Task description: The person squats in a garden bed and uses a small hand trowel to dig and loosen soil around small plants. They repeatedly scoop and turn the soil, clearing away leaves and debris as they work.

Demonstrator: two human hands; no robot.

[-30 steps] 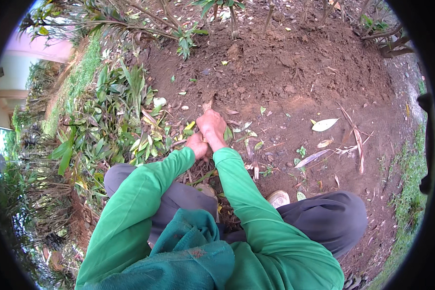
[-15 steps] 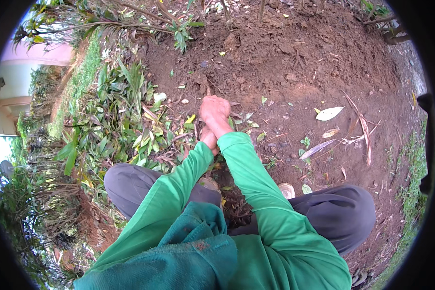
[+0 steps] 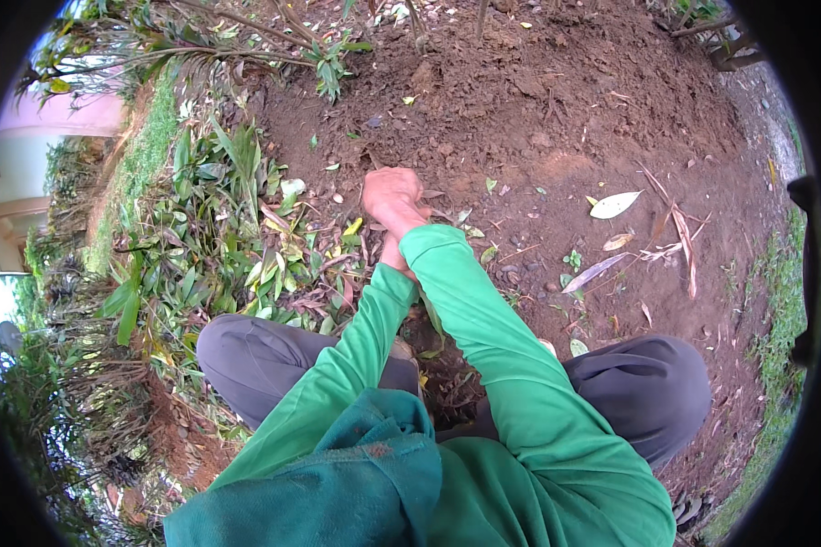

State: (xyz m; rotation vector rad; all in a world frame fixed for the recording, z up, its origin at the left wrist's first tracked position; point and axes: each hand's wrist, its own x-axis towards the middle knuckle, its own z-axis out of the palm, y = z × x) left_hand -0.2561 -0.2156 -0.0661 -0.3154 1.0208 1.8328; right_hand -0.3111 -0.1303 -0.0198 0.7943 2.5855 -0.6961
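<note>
1. Crouched low over the soil (image 3: 520,118), with the left knee (image 3: 242,351) and the right knee (image 3: 661,392) spread wide: a sound base, by judgement, for steady pressure through both arms.
2. Reached forward with both forearms together, right one foremost, to the border between bare ground and the leaf litter (image 3: 219,228).
3. Closed the right hand (image 3: 393,196) into a tight fist, knuckles uppermost, seemingly around a thin brown piece (image 3: 371,159). Saw only the tip of it, just beyond the knuckles, pointing away from the body over the soil.
4. Tucked the left hand (image 3: 392,252) behind and partly under the right wrist. Could not tell the state of its hidden fingers, nor anything in them.
5. Called, probably, for a firm grip, straight wrists and force from the shoulders rather than the fingers.
6. Might have gained from a slight turn of the fist, for a better view of the tip.
7. Would have done well to mind the teal cloth (image 3: 337,465), draped near the left forearm.
8. Had no need of the pale leaf (image 3: 615,204), well apart to the right.
</note>
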